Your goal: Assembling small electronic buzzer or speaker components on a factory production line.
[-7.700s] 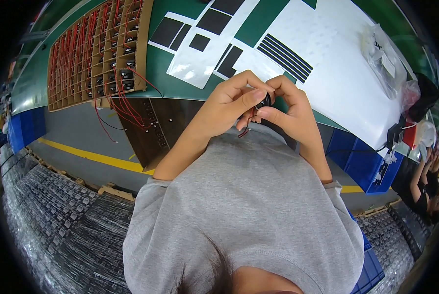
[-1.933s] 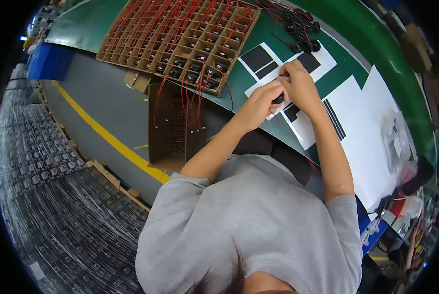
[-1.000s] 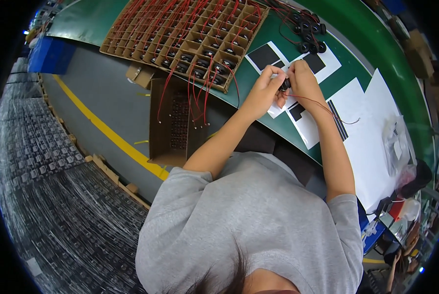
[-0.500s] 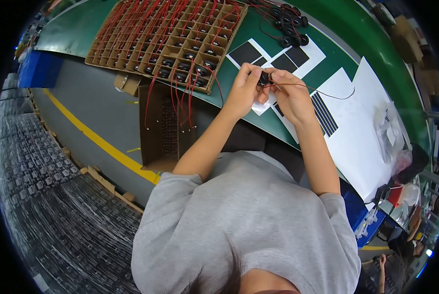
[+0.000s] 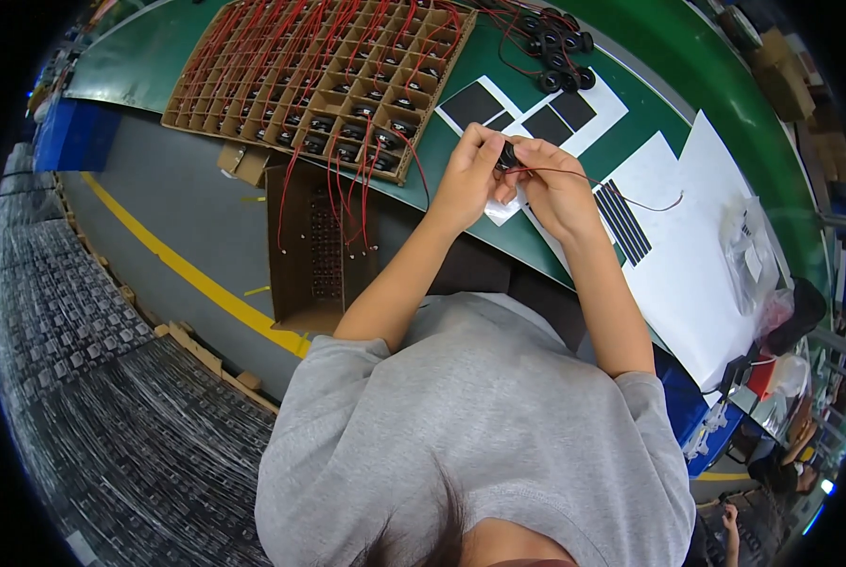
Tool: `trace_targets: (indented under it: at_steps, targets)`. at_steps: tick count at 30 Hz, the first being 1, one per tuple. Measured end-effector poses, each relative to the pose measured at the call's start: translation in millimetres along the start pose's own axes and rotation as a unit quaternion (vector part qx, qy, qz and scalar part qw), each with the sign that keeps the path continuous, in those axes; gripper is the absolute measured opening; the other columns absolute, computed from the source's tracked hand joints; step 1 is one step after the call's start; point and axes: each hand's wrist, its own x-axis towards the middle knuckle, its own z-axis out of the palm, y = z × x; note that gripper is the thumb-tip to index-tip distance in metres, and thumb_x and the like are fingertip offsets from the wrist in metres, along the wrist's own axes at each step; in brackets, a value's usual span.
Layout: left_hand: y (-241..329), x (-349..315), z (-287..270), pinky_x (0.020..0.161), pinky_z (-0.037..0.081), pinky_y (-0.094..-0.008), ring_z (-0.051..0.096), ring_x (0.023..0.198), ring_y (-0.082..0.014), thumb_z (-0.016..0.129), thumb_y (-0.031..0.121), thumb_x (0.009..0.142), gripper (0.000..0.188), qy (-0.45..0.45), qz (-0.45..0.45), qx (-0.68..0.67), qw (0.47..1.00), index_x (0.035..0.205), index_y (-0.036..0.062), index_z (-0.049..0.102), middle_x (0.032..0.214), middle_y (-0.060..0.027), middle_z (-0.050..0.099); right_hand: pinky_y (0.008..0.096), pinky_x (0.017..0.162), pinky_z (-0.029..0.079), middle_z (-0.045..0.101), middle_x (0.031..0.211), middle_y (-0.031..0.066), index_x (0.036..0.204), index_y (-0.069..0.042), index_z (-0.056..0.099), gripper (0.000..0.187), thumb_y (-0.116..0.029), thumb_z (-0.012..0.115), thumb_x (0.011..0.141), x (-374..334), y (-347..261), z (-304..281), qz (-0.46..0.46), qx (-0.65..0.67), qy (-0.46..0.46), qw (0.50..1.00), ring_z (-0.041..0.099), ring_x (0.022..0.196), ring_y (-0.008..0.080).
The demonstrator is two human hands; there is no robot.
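Between my two hands, above the near edge of the table, is a small round black speaker (image 5: pixel 507 157) with a thin red wire. My left hand (image 5: pixel 471 180) pinches its left side with thumb and fingers. From the right, my right hand (image 5: pixel 557 189) grips it too, and the wire trails out past that hand over the white sheets. My fingers cover much of the speaker. White backing sheets with black adhesive pieces (image 5: pixel 547 125) lie just beyond, and a sheet with narrow black strips (image 5: pixel 621 222) lies beside my right wrist.
A divided cardboard tray (image 5: pixel 400 177) full of speakers with red wires stands at the left, wires hanging over its edge. Loose black speakers (image 5: pixel 557 59) are piled at the back. An open cardboard box (image 5: pixel 295 274) is below the table. Plastic bags (image 5: pixel 750 250) lie at the right.
My right hand has shifted slightly and its fingers have closed in nearer the speaker. The wire's free end has dropped a little. My left hand is nearly unmoved.
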Motion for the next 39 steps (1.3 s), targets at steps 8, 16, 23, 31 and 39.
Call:
trace_targets:
  at_steps: [8, 16, 23, 31, 39]
  targets:
    - [1.5, -1.5, -0.2, 0.039, 0.033, -0.0202, 0.036, 0.043, -0.0061, 0.045, 0.023, 0.089, 0.02, -0.014, 0.012, 0.036, 0.999, 0.086, 0.0047, 0.04, 0.059, -0.0044, 0.045, 0.0234, 0.062, 0.039, 0.054, 0.087, 0.0076, 0.089, -0.006, 0.046, 0.01, -0.004, 0.052, 0.081, -0.6, 0.4, -6.6, -0.011, -0.014, -0.05, 0.999, 0.05, 0.069, 0.0125]
    - [49.0, -40.9, 15.9, 0.056, 0.039, -0.0188, 0.049, 0.069, -0.0066, 0.064, 0.002, 0.072, 0.035, -0.037, 0.05, 0.269, 0.961, 0.1, 0.0027, 0.043, 0.08, -0.0045, 0.053, 0.0223, 0.062, 0.038, 0.055, 0.089, 0.0075, 0.098, -0.005, 0.043, 0.022, -0.009, 0.055, 0.08, -27.8, -13.9, -14.0, -0.01, -0.084, -0.051, 0.995, 0.05, 0.073, 0.0109]
    - [146.4, -79.4, -25.4, 0.061, 0.044, -0.0224, 0.055, 0.062, -0.012, 0.059, 0.011, 0.077, 0.028, 0.003, 0.058, 0.258, 0.964, 0.102, 0.0011, 0.052, 0.075, -0.0054, 0.055, 0.0224, 0.065, 0.039, 0.055, 0.08, 0.0075, 0.088, -0.004, 0.048, 0.008, -0.01, 0.049, 0.083, -59.7, -25.4, -50.1, -0.076, -0.088, 0.02, 0.993, 0.05, 0.068, 0.0121]
    - [177.4, -18.3, -70.4, 0.063, 0.043, -0.028, 0.053, 0.066, -0.0196, 0.056, 0.021, 0.078, 0.026, 0.197, 0.025, 0.737, 0.646, 0.098, 0.0048, 0.058, 0.07, -0.0092, 0.052, 0.0222, 0.063, 0.039, 0.054, 0.077, 0.007, 0.086, -0.005, 0.048, 0.006, -0.009, 0.045, 0.084, -68.2, -12.6, -56.6, -0.054, -0.141, 0.036, 0.988, 0.048, 0.066, 0.0112]
    - [178.6, 1.4, -56.2, 0.067, 0.043, -0.0359, 0.055, 0.07, -0.0299, 0.061, 0.019, 0.072, 0.025, 0.17, 0.016, 0.82, 0.546, 0.084, 0.0018, 0.049, 0.078, -0.0157, 0.055, 0.022, 0.063, 0.04, 0.055, 0.079, 0.0074, 0.084, -0.002, 0.049, 0.007, -0.007, 0.044, 0.084, -68.2, -9.1, -60.6, -0.051, -0.132, 0.053, 0.988, 0.049, 0.068, 0.0106]
